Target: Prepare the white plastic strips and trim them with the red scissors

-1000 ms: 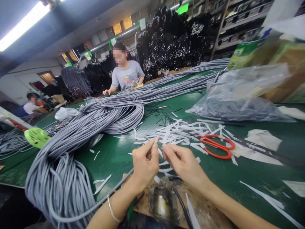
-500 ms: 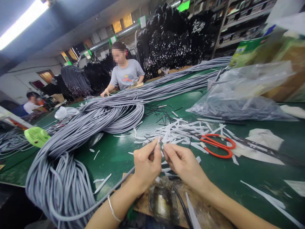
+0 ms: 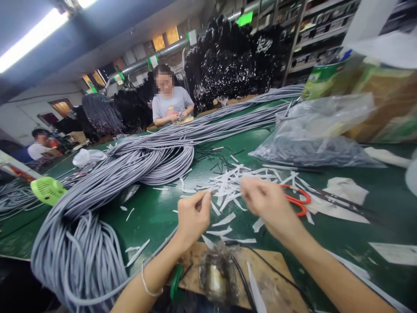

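We're pinching the grey cable end in our left hand near the table's front edge — steadying it; right hand, fingers curled, blurred, is hovering over white strips — grip unclear.

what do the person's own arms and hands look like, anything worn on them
Both forearms are bare, with no sleeves in view and no gloves. The left hand has a thin silvery bangle round its wrist. The right hand shows no ring, watch or band; it is slightly blurred. Fingernails look short and unpainted as far as can be told.
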The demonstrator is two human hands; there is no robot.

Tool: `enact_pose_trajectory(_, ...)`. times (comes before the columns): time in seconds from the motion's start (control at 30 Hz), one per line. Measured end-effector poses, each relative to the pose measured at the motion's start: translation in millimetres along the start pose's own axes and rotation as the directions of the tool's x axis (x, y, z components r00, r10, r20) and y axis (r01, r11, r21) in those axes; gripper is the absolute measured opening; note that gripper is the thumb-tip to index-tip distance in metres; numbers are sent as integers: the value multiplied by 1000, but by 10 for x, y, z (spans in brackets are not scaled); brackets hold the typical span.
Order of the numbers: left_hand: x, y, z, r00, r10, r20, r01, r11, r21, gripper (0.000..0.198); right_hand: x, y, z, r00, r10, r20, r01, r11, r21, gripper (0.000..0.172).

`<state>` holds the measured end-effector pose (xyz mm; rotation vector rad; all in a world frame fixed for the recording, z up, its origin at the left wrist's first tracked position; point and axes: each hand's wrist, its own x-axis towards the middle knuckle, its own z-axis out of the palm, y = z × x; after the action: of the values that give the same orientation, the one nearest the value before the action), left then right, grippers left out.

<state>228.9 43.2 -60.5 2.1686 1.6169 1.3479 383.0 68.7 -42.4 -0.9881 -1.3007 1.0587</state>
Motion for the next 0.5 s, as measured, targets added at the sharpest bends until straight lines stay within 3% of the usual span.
enact_pose_trajectory(0.07, 50, -17, -37, 993, -117, -18, 114, 986, -119, 33, -99, 75, 138, 982, -72, 175, 108, 973, -203, 37)
enact_pose_trajectory(0.13, 55, -23, -53, 988, -152, -8, 148, 969, -200, 32, -172, 133, 252, 967, -104, 233, 171, 941, -293, 37)
enact_pose_trajectory(0.27, -3, -20, -37, 987, -160, 8, 158, 959, -234, 32, -197, 172, 311, 965, -109, 240, 185, 929, -320, 36)
enact_pose_trajectory(0.5, -31, -7, -9, 996, -84, -21, 77, 973, -216, 29, -214, 170, 322, 970, -103, 222, 166, 943, -288, 37)
